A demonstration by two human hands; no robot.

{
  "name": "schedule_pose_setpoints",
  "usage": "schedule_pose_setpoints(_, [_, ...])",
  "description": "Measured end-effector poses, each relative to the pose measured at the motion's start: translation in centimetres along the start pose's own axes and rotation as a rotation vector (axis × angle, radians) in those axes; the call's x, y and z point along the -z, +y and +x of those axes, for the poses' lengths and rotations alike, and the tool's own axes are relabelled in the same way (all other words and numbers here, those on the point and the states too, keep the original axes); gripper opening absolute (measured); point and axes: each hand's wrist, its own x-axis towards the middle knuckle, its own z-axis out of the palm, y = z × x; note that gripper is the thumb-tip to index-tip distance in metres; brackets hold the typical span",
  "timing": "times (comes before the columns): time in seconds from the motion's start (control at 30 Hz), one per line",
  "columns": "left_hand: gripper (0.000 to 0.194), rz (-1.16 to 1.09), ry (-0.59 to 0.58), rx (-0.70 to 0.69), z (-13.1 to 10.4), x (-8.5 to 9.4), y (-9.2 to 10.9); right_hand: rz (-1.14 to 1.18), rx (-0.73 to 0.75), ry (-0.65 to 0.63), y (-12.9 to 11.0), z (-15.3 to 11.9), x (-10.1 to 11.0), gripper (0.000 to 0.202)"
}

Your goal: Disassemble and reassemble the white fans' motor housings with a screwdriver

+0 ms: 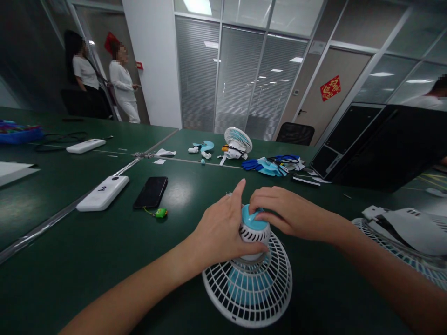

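A small white fan (249, 284) with a round grille and blue blades lies face down on the dark green table (104, 260) in front of me. Its white motor housing with a blue cap (254, 228) points up. My left hand (221, 230) wraps around the housing from the left, thumb under it, index finger raised. My right hand (288, 211) rests its fingertips on the blue cap from the right.
A black phone (151, 191), a white power bank (103, 192) and a small green charm (161, 213) lie to the left. Fan parts (401, 232) sit at the right. Another fan (237, 142) and blue gloves (265, 166) lie further back. Two people stand far left.
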Motion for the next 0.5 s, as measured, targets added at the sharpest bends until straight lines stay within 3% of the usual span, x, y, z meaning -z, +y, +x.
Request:
schedule_pose_setpoints(0.23, [0.128, -0.018, -0.010, 0.011, 0.03, 0.11, 0.03, 0.053, 0.019, -0.078, 0.35, 0.54, 0.44, 0.016])
schedule_pose_setpoints(0.5, [0.125, -0.030, -0.008, 0.016, -0.06, 0.23, 0.09, 0.033, -0.047, -0.013, 0.24, 0.23, 0.21, 0.014])
